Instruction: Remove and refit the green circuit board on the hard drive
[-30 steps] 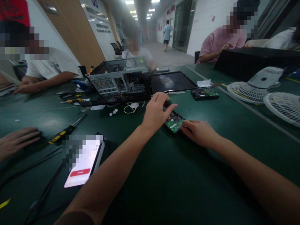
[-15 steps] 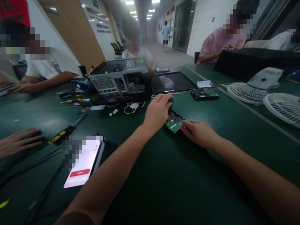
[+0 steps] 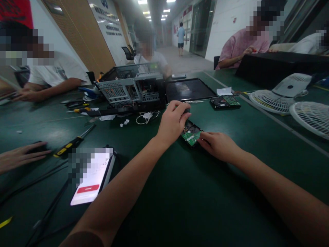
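A hard drive (image 3: pixel 190 138) with a green circuit board lies on the table in front of me. My right hand (image 3: pixel 214 144) pinches its near right edge between thumb and fingers. My left hand (image 3: pixel 174 120) is closed from above around the dark handle of a screwdriver (image 3: pixel 187 116), held roughly upright over the drive's far part. Most of the handle is behind my fingers, and its tip is too small to make out. Farther right sits a second hard drive (image 3: pixel 225 102), apart from both hands.
An opened computer case (image 3: pixel 131 91) and a black panel (image 3: pixel 191 90) stand beyond my hands. At left are a yellow-black screwdriver (image 3: pixel 68 147), a lit phone (image 3: pixel 89 181), cables and another person's hand (image 3: pixel 24 156). White fan-like grilles (image 3: pixel 268 101) lie at right.
My left hand has turned and tipped slightly over the drive, and less of the dark handle shows. My right hand stays on the drive's edge. The other person's hand at left shifted slightly.
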Demonstrator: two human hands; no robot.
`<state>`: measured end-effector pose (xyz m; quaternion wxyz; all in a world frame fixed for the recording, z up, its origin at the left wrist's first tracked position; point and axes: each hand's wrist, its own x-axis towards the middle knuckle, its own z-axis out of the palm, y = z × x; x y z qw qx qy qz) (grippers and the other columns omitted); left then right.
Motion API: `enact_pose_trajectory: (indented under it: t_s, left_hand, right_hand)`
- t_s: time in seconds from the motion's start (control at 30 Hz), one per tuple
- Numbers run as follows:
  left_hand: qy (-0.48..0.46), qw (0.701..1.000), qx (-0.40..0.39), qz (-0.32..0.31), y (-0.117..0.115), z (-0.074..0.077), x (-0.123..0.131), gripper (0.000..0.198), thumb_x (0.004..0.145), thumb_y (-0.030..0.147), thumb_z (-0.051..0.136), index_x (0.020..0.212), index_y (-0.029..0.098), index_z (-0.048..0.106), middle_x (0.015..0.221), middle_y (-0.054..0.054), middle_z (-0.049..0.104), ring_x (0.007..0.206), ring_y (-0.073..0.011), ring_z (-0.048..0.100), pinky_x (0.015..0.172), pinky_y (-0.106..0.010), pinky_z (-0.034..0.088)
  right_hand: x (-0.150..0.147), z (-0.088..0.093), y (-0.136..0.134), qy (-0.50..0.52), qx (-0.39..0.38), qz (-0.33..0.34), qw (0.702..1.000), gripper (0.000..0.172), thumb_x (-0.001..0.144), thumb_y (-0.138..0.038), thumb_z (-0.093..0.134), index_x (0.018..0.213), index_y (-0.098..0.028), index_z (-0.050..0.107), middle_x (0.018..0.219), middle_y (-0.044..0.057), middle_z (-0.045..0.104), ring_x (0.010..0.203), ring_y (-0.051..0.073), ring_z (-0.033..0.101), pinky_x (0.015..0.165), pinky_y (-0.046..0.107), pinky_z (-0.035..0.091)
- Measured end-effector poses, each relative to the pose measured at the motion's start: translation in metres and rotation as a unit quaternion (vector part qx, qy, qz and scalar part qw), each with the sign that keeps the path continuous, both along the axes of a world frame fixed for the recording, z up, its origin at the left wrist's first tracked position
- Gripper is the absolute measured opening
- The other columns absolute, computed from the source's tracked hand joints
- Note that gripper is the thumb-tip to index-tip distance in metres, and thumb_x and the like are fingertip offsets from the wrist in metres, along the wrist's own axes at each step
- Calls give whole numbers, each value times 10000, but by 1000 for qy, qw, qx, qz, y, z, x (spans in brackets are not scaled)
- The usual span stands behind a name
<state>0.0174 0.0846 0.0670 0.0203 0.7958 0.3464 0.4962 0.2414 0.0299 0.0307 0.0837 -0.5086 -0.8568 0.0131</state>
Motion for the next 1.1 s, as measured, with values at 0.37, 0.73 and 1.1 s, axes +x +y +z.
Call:
enact_pose_trajectory:
  t_s: [0.37,0.73,1.1]
  left_hand:
    - [11,1000,5,-1,1,-1,0,207,950,147,685,1150,184,645,1146,-52,721,972,-171,688,927,-349,557]
    - [-28,999,-21,7,2,-3,1,280,887,275,788,1052,192,577,1060,-52,679,961,-185,670,833,-332,592]
    - [15,1000,-17,17,-1,-2,3,239,968,149,605,1200,203,591,1157,-87,568,1012,-216,614,902,-383,564]
  right_hand:
    - [1,0,0,3,-5,6,1000,275,1051,-405,399,942,-222,573,823,49,659,673,167,570,596,296,303]
    - [0,2,0,-1,-5,5,1000,277,1047,-403,400,942,-225,585,836,55,672,675,170,578,596,301,304]
    - [1,0,0,-7,-5,4,1000,277,1052,-416,396,954,-221,568,838,56,670,674,173,576,598,303,308]
